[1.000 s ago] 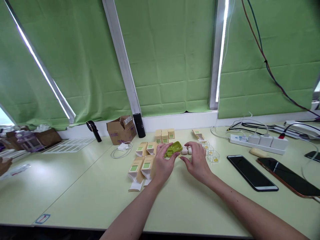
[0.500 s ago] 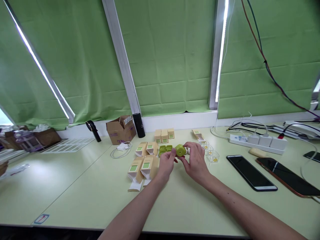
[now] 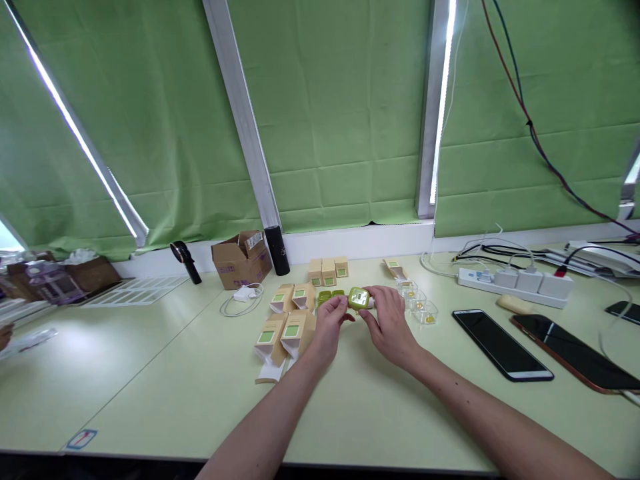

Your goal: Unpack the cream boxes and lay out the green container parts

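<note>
Green case (image 3: 359,298), a small rounded plastic one with a pale patch on its face, sits raised just above the worktop (image 3: 165,373) between both hands, in front of the row of small tan boxes (image 3: 328,270); the left hand (image 3: 327,328) pinches its left edge with thumb and fingers, and the right hand (image 3: 391,325) pinches its right side the same way. The step in hand looks like closing or checking the case, so the next move would call for a firm, even squeeze from both sides.

glossy green plastic case (image 3: 359,297), matt cardboard boxes (image 3: 293,329), smooth table (image 3: 150,373).
</note>
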Tool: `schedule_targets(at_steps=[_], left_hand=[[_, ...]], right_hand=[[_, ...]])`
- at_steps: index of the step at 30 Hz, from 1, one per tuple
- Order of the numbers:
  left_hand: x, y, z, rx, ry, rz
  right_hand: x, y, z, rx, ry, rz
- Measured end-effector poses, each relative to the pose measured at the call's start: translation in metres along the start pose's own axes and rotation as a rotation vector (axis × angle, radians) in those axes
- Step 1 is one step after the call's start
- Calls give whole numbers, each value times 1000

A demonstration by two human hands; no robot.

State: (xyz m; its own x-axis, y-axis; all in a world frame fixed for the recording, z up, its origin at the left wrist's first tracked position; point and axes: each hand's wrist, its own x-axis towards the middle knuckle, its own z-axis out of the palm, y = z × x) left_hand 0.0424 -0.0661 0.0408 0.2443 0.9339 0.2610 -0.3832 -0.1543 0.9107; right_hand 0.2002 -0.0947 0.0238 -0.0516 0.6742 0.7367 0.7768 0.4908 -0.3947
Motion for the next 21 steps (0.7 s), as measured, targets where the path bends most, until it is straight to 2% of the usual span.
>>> schedule_targets(at_steps=[5, 8, 11, 13, 15, 18, 21], left_hand=[[8, -3, -10, -182, -57, -107], [14, -3, -16, -114, -19, -53], [20, 1, -24, 217, 132, 108], [21, 4, -29, 558, 247, 275], [20, 6, -32, 887, 291, 446], [16, 8, -33, 1224, 200, 574], [12, 6, -32, 1393, 57, 557]], right_hand=[[0, 2, -1, -30, -12, 5], [0, 3, -2, -55, -24, 26], [1, 6, -4, -86, -75, 50], [3, 8, -6, -109, -105, 63], [4, 11, -9, -123, -133, 77], [6, 13, -12, -119, -190, 111], [6, 12, -12, -178, -263, 126]])
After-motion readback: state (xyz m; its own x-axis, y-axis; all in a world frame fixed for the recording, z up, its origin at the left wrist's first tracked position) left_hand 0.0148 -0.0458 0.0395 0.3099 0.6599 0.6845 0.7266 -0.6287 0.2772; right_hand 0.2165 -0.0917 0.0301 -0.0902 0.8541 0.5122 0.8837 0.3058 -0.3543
